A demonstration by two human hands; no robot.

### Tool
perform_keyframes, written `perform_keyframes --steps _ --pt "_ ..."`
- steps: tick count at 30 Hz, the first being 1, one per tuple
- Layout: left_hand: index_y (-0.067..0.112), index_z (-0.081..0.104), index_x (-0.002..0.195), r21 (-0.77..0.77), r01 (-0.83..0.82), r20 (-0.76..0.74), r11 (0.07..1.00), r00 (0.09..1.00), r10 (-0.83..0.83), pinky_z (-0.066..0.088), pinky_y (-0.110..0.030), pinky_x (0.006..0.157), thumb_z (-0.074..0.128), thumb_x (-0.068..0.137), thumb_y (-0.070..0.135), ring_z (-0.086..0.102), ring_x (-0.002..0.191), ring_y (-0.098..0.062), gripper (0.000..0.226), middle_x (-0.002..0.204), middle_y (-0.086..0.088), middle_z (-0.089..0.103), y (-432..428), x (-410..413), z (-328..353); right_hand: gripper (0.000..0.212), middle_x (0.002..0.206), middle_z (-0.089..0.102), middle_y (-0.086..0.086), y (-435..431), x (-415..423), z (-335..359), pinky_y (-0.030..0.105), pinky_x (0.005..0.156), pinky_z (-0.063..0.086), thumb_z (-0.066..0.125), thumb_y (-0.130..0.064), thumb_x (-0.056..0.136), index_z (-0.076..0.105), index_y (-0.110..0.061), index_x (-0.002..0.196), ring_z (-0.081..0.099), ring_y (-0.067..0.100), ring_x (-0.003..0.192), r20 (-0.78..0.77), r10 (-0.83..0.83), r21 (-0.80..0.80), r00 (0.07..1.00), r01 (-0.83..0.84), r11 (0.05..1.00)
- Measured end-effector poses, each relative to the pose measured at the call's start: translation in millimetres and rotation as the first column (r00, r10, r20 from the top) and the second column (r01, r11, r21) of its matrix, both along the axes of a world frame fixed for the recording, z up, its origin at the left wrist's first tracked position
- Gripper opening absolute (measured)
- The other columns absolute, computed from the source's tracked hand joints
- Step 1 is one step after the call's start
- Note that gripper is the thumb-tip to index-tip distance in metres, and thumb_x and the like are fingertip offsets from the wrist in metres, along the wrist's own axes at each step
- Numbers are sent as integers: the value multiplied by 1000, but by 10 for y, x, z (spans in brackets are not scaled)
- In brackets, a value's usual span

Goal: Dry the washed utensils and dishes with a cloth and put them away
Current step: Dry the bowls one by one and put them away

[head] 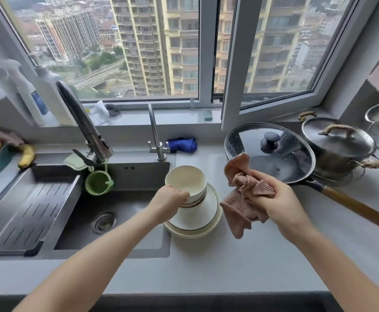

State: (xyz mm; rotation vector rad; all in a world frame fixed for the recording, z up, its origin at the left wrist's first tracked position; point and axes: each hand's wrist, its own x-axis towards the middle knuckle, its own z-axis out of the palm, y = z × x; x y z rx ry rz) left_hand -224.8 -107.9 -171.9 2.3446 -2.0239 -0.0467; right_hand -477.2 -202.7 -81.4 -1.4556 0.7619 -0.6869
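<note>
Two hands: left (171, 198) grips bowl (186, 183); right (274, 199) holds cloth (242, 199).

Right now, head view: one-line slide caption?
Left hand grips top bowl of a stack beside the sink; right hand holds pink cloth.

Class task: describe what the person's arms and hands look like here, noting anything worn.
The left hand and right hand are bare: no gloves, no rings visible. The left forearm and right forearm are uncovered to the frame's edge, with no sleeve, watch or bracelet in view.
</note>
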Motion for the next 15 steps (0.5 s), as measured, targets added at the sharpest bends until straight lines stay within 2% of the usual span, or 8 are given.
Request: perform_keyframes --steps 2,4,7,9,11,13,15 --pt "10 64 81 -44 8 -59 999 998 -10 35 -26 57 60 79 -1 60 64 -31 12 71 -5 68 -18 -24 46 39 88 74 -5 -10 49 16 30 64 53 71 -10 78 66 -25 114 68 11 80 3 -4 -4 1000 4 1000" --pt "7 63 92 -81 -74 -188 994 981 58 37 -30 64 50 92 11 56 78 -31 14 84 -10 66 -11 -51 104 40 89 75 -6 -48 113 37 32 67 55 71 -8 79 65 -23 116 68 12 83 -1 -4 -12 1000 3 1000" --pt "3 60 85 -103 -279 -459 955 865 203 33 -30 63 55 91 16 47 71 -24 16 73 -6 54 -6 -11 195 39 89 74 -6 -114 218 104 41 69 52 71 -8 80 66 -25 115 68 16 83 22 -6 -21 1000 6 1000" --pt "-3 57 79 -44 -380 -682 924 687 250 32 -29 65 59 88 16 43 68 -18 21 69 -4 49 -7 69 260 36 85 74 -8 -149 293 142 44 72 48 70 -6 81 66 -33 105 66 15 79 41 -3 -30 999 4 1000" --pt "-7 62 88 21 -449 -860 893 448 245 36 -30 70 61 86 18 48 74 -17 26 76 -7 54 18 131 332 38 82 74 -9 -184 386 161 45 74 45 70 -4 81 65 -34 103 64 15 78 50 14 -26 999 -13 1000" --pt "-6 65 95 53 -500 -931 864 289 224 38 -32 72 61 86 17 52 78 -17 25 82 -9 58 44 165 390 38 82 74 -8 -201 484 184 47 75 44 70 -4 80 66 -33 105 63 19 79 70 38 -19 997 -37 999" --pt "0 68 95 96 -549 -965 830 154 214 44 -33 71 60 89 15 56 78 -19 18 86 -9 62 44 200 434 36 83 74 -5 -214 583 208 43 74 46 70 -5 80 68 -32 103 64 21 81 87 72 -19 994 -70 997"
